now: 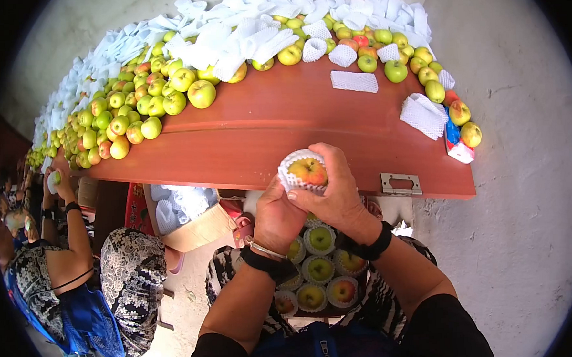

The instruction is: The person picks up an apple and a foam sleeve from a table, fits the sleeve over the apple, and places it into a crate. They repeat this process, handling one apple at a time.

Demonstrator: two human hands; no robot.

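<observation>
Between my hands is a red-and-yellow apple point(311, 171) in a white foam net point(287, 177), held above the near edge of the tabletop. My left hand point(279, 219) grips it from the lower left, and some of those fingers are hidden behind it. Around its right side my right hand point(340, 192) is closed, with the thumb low on the net. Below my wrists, several netted apples point(318, 269) sit close together at my lap; my forearms cover part of them.
Loose apples point(155, 88) and a heap of white foam nets point(240, 39) line the far side of the reddish-brown table point(251, 132). A flattened net point(424, 115) lies at right. An open carton point(198, 228) stands below. At left, a person point(64, 274) holds an apple.
</observation>
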